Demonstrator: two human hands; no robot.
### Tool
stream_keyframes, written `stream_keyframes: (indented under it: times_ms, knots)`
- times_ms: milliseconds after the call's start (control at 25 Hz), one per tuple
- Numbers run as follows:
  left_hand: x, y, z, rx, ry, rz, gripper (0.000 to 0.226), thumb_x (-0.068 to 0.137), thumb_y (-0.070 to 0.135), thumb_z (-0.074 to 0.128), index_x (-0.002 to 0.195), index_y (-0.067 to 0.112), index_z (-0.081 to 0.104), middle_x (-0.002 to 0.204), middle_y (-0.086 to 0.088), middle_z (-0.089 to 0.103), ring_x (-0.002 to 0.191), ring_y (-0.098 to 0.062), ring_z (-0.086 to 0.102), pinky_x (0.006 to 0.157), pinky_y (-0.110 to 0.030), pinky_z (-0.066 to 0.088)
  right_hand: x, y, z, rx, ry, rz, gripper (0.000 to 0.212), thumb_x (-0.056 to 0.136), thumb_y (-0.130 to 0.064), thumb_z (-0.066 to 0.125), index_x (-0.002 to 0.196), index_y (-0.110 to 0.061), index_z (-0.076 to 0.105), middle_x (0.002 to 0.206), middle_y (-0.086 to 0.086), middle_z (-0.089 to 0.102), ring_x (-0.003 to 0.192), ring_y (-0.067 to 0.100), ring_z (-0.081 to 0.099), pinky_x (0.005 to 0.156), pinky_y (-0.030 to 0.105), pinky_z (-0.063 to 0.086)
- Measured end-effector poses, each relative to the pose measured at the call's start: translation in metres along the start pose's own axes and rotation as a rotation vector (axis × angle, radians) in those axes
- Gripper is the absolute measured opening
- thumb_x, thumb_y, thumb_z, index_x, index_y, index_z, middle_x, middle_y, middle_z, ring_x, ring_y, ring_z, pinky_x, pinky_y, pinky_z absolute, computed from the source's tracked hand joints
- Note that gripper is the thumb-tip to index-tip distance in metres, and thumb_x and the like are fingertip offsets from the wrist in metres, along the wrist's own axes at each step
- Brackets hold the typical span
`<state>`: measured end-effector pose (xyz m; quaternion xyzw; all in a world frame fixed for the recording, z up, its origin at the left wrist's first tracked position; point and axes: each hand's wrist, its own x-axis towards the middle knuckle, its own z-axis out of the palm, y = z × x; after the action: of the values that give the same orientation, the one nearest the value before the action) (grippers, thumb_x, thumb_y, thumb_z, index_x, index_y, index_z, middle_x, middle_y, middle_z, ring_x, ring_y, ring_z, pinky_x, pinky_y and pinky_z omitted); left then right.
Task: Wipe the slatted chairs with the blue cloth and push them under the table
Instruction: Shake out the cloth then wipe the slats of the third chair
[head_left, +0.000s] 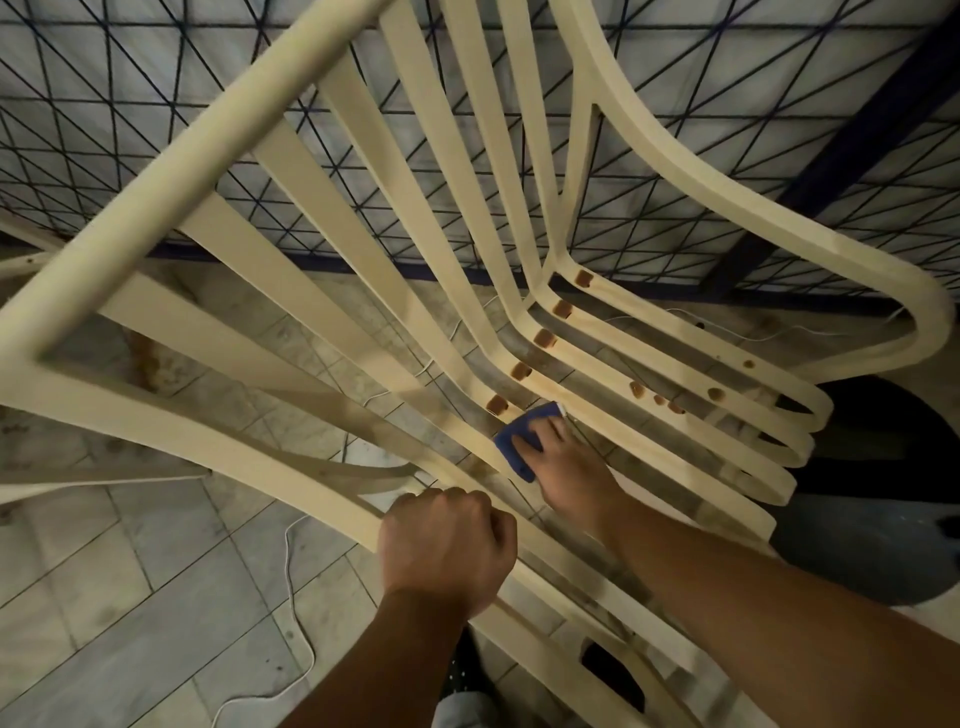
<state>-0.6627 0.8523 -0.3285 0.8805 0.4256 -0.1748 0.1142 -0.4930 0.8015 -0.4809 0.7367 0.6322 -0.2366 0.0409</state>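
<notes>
Left grip (448, 545): curling tight round a side rail of the slatted chair (208, 156).
Right grip (553, 454): lying flat, pressing the blue cloth (535, 418) onto a slat.

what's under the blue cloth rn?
A cream seat slat of the chair, near the bend into the backrest. The right hand presses the blue cloth onto it. Brown spots show on neighbouring slats; whether one lies beneath the cloth is hidden.
</notes>
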Motion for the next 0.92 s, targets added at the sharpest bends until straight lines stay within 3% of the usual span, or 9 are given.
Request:
stream_keyframes:
  times_ms: [80, 160, 360, 440, 560, 720, 920]
  knots:
    - [-0.001, -0.001, 0.002, -0.025, 0.003, 0.004, 0.049, 0.099, 0.048, 0.022, 0.068, 0.023, 0.051, 0.062, 0.009, 0.05, 0.057, -0.008, 0.05, 0.067, -0.028, 0.051, -0.027, 0.006, 0.015, -0.009, -0.037, 0.079, 0.091, 0.05, -0.017, 0.097, 0.134, -0.016, 0.064, 0.128, 0.015, 0.061, 0.117, 0.035, 0.06, 0.084, 0.041, 0.061]
    - [-0.002, -0.002, 0.003, -0.05, 0.006, 0.008, 0.049, 0.099, 0.049, 0.022, 0.069, 0.024, 0.05, 0.062, 0.009, 0.049, 0.057, -0.007, 0.048, 0.068, -0.028, 0.05, -0.053, 0.017, 0.029, -0.001, -0.058, 0.13, 0.104, 0.037, -0.016, 0.101, 0.135, -0.017, 0.066, 0.132, 0.016, 0.063, 0.118, 0.038, 0.064, 0.081, 0.044, 0.061]
    - [-0.001, -0.002, 0.003, -0.053, 0.004, 0.011, 0.049, 0.099, 0.049, 0.022, 0.065, 0.022, 0.046, 0.06, 0.007, 0.047, 0.054, -0.009, 0.045, 0.065, -0.03, 0.05, -0.071, 0.03, 0.037, -0.068, -0.066, 0.089, 0.12, 0.034, -0.006, 0.1, 0.144, -0.015, 0.053, 0.148, 0.018, 0.054, 0.136, 0.038, 0.05, 0.108, 0.053, 0.043]
    - [-0.001, -0.002, 0.002, -0.053, -0.004, 0.01, 0.05, 0.099, 0.049, 0.022, 0.064, 0.021, 0.045, 0.06, 0.007, 0.047, 0.054, -0.01, 0.046, 0.065, -0.031, 0.051, -0.053, 0.031, 0.036, -0.061, -0.054, 0.061, 0.121, 0.039, -0.006, 0.099, 0.148, -0.017, 0.047, 0.151, 0.015, 0.051, 0.139, 0.036, 0.048, 0.118, 0.052, 0.035]
    - [-0.001, -0.001, 0.001, -0.052, -0.014, 0.019, 0.051, 0.098, 0.048, 0.022, 0.066, 0.022, 0.051, 0.06, 0.008, 0.048, 0.055, -0.012, 0.049, 0.067, -0.032, 0.053, -0.019, 0.024, 0.022, -0.065, -0.088, 0.011, 0.112, 0.051, -0.007, 0.096, 0.151, -0.021, 0.046, 0.156, 0.011, 0.046, 0.145, 0.034, 0.042, 0.116, 0.049, 0.03]
    - [-0.001, 0.0, -0.003, -0.022, -0.042, 0.02, 0.052, 0.097, 0.047, 0.022, 0.066, 0.02, 0.054, 0.06, 0.007, 0.051, 0.056, -0.014, 0.052, 0.069, -0.033, 0.053, 0.029, 0.005, -0.001, -0.086, -0.138, -0.059, 0.084, 0.096, -0.01, 0.06, 0.163, -0.025, 0.012, 0.172, 0.007, 0.002, 0.158, 0.028, 0.002, 0.126, 0.042, 0.001]
    - [-0.001, 0.001, -0.008, -0.013, -0.064, 0.025, 0.051, 0.1, 0.047, 0.022, 0.072, 0.021, 0.056, 0.064, 0.007, 0.052, 0.059, -0.013, 0.053, 0.068, -0.031, 0.052, 0.047, -0.006, -0.008, -0.062, -0.142, -0.03, 0.078, 0.1, -0.01, 0.053, 0.163, -0.025, 0.01, 0.172, 0.004, -0.004, 0.158, 0.025, -0.002, 0.126, 0.041, 0.001]
